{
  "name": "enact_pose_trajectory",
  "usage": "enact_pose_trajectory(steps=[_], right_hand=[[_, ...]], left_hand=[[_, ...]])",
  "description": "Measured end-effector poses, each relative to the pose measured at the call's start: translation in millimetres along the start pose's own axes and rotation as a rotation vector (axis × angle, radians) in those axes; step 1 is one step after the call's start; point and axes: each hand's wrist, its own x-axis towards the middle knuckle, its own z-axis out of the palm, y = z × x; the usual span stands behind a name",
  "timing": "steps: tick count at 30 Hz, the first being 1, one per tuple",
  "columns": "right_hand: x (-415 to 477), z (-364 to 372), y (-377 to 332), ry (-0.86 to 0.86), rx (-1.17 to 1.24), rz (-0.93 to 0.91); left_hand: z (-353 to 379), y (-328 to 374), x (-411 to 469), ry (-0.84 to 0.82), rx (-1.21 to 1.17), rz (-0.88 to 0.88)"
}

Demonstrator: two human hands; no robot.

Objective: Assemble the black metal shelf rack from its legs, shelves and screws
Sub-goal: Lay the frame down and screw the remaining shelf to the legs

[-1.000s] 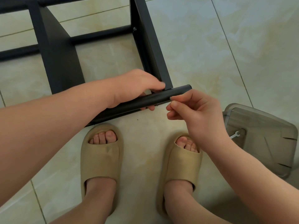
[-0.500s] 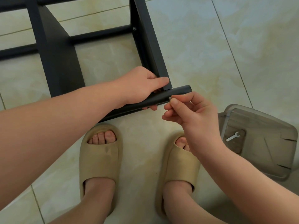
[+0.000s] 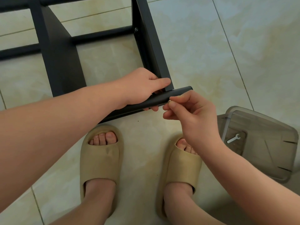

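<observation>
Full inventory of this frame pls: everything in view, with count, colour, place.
rack: 1, black, part-built, on floor, top left
bar: 1, black, across the rack's near leg end
screw: 1, pale, tiny, at the bar's side
bin: 1, grey translucent, on floor, right
wrench: 1, white, within the bin's outline
floor: beige tiles
slippers: 2, tan, worn, bottom centre
left hand: grips bar
right hand: pinches screw
</observation>
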Motion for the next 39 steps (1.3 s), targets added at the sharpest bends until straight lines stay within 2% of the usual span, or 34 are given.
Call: enact_pose_trajectory(steps=[9,13,17,20,24,25,28,29,33,39], right_hand=[[-9,1,2,-0.001,-0.011,-0.044],[-13,5,3,0.02,0.187,0.075],[-15,4,2,0.045,-0.007,0.014],[-14,3,0,0.054,-0.027,0.023],[-13,4,-2,0.057,-0.325,-0.112],[-12,4,-3,0.068,-0.322,-0.09],[-12,6,-10,0.097,-0.043,0.101],[-13,7,-13,0.089,0.003,0.111],[-16,0,-17,0.055,-0.09,-0.067],[-15,-19,-4,-0.003,-0.094,-0.15]], left_hand=[[4,-2,-1,0.015,0.006,0.008],[6,-3,-1,0.033,0.034,0.031],[8,-4,-2,0.035,0.051,0.04],[10,-5,-3,0.04,0.044,0.053],[9,-4,-3,0.036,0.026,0.047],[9,-4,-4,0.035,0.02,0.046],[9,-4,-3,0.045,0.034,0.058],[9,-4,-2,0.052,0.043,0.062],[5,-2,-1,0.044,0.05,0.048],[2,-4,1,0.017,0.04,-0.033]])
